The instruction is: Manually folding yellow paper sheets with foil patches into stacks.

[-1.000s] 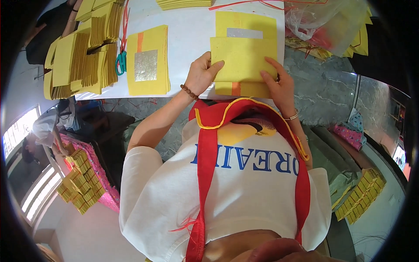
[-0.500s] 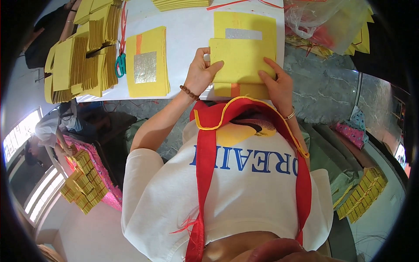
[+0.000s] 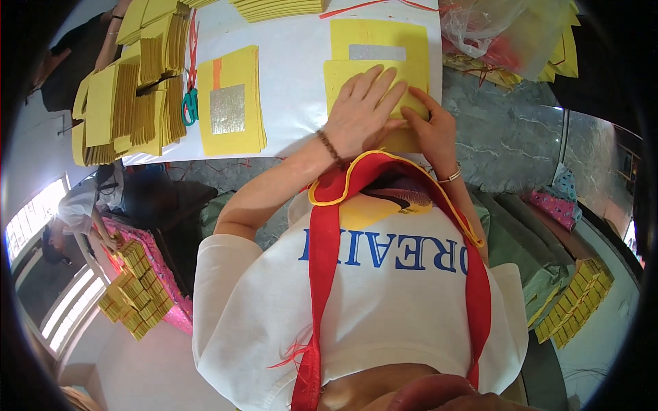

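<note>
A folded sheet of yellow paper (image 3: 336, 77) lies on a pile of yellow paper (image 3: 380, 31) with a silver patch, at the table's near edge. My left hand (image 3: 362, 113) is spread flat across the folded sheet, fingers stretched out and pointing away from me. At the sheet's right edge, my right hand (image 3: 436, 133) holds it with thumb and index finger; the other fingers are mostly hidden. To the left lies another yellow paper stack (image 3: 212, 140) with a silver square and an orange stripe. Green-handled scissors (image 3: 190, 107) lie beside it.
Bundles of folded yellow paper (image 3: 103, 103) are heaped at the table's left. A clear plastic bag (image 3: 490, 31) lies at the far right. Red strips (image 3: 356, 8) cross the white tabletop (image 3: 291, 75). Another person (image 3: 79, 205) is at far left, near stacked yellow bundles (image 3: 140, 288).
My left hand has let go of the folded sheet's left edge and moved right, flattening over its top. My right hand stays at the right edge. The view has shifted slightly.
</note>
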`<state>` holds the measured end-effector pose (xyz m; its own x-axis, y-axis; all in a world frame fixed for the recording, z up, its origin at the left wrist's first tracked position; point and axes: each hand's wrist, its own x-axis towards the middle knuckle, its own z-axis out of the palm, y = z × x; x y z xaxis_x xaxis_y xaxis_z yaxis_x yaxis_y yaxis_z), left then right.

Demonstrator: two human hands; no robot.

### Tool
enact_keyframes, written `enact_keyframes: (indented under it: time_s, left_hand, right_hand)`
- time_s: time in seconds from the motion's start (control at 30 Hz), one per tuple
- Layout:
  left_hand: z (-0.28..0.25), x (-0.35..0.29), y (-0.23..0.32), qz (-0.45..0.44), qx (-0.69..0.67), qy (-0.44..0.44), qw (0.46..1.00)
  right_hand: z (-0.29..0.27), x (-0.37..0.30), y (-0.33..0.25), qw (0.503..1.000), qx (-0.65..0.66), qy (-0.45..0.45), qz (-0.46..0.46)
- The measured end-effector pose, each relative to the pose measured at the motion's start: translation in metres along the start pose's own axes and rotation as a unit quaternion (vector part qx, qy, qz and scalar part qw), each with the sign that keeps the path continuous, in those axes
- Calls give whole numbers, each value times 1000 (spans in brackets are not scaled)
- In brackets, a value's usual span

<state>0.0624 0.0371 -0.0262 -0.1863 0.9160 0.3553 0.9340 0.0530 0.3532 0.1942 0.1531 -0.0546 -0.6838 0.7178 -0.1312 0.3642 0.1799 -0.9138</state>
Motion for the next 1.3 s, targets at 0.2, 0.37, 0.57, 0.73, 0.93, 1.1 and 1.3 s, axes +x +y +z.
enact_keyframes:
  time_s: [0.2,0.37,0.57,0.73,0.93,1.1,1.3]
  left_hand:
    - [26,-10,-6,-9,47,-57,997]
    - [25,-7,-6,-21,52,-85,995]
    - [23,-11,-8,-22,10,-60,998]
    - [6,-17,-19,5,-131,9,991]
    - [1,-17,-6,26,4,-63,998]
    - [12,-20,-6,78,111,-57,989]
    - [18,-16,-2,113,237,-17,965]
  right_hand:
    - [-5,2,-4,999,-33,-15,-7]
    - [-6,-19,-17,946,-276,75,-153]
    - [1,-32,16,862,-401,-98,-295]
    - [5,-36,15,871,-388,-81,-290]
    - [7,-31,29,883,-352,-86,-299]
    - [-29,-21,11,952,179,-230,-97]
    - [-32,-6,18,915,359,-179,-39]
